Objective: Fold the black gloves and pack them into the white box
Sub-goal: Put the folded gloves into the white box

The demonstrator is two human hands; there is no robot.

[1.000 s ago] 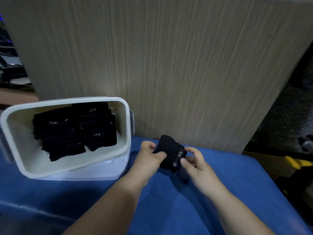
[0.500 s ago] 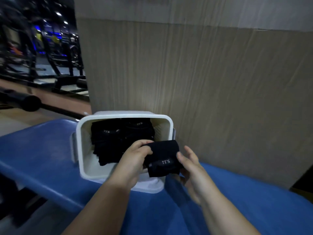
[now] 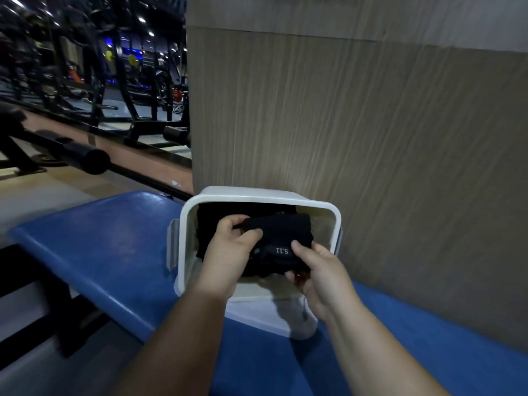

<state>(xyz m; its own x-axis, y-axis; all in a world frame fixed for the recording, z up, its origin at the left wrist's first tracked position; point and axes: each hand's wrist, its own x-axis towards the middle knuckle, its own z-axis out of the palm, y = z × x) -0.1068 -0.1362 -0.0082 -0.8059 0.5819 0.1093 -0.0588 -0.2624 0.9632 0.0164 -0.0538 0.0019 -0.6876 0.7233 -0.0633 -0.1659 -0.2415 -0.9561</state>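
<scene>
A white box point(image 3: 328, 212) lies tipped toward me on the blue bench, its mouth open. Folded black gloves point(image 3: 211, 224) are stacked dark inside it. Both hands hold one folded black glove point(image 3: 281, 235) with a small white logo at the box's mouth. My left hand point(image 3: 231, 252) grips its left edge, thumb on top. At the lower right corner of the glove, my right hand point(image 3: 320, 274) pinches it, the thumb beside the logo.
The blue padded bench point(image 3: 100, 252) runs from left to lower right; its left edge drops to the floor. A wood-grain panel point(image 3: 371, 152) rises right behind the box. Dark gym machines point(image 3: 85, 81) and a black bar point(image 3: 80, 155) stand far left.
The folded glove has been carried left from the bench into the box's mouth. My right hand, which had let go, pinches it again. The view has swung left.
</scene>
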